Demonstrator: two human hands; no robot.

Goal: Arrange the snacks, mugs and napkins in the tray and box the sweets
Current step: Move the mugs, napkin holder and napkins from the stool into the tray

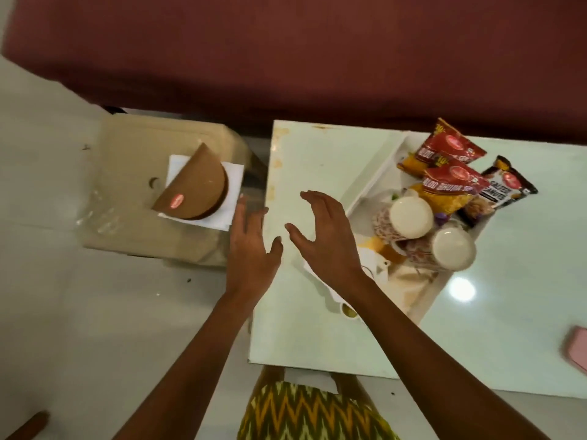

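A white tray [374, 182] lies at an angle on the white table [311, 160]. In it stand two patterned mugs [409, 217] [451, 252], two red snack packets [448, 147] [451, 188] and a dark peanut packet [505, 185], with napkins [371, 265] at its near end. A brown semicircular sweets box [193, 185] sits on white paper [233, 182] on a beige stool [133, 173] to the left. My left hand [251, 249] hovers open at the table's left edge, near the stool. My right hand [327, 236] hovers open above the table beside the tray. Neither holds anything.
A dark red sofa [286, 52] runs along the far side. Pale floor [63, 312] surrounds the stool. A pink object [578, 347] lies at the table's right edge. My patterned clothing [305, 411] shows below the table's near edge.
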